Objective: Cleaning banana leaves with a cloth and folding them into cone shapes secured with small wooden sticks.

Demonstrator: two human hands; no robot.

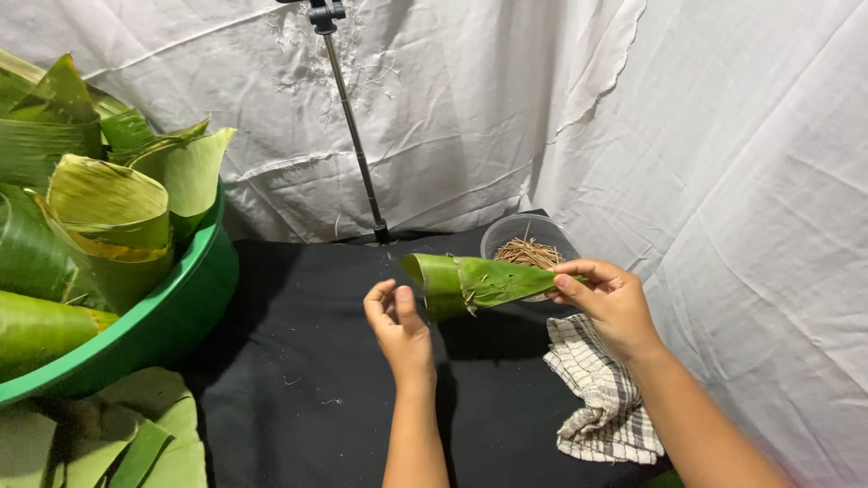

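My right hand (611,303) pinches the narrow end of a green banana-leaf cone (470,284), held level above the black cloth with its wide mouth pointing left. A thin stick pins the cone's fold. My left hand (398,327) hovers just left of the cone's mouth, fingers loosely curled and apart, holding nothing I can see.
A clear plastic tub of thin wooden sticks (529,244) sits behind the cone. A checked cloth (601,389) lies under my right wrist. A green basin (172,316) of rolled banana leaves fills the left, with flat leaves (117,438) below it. A tripod pole (353,136) rises at the back.
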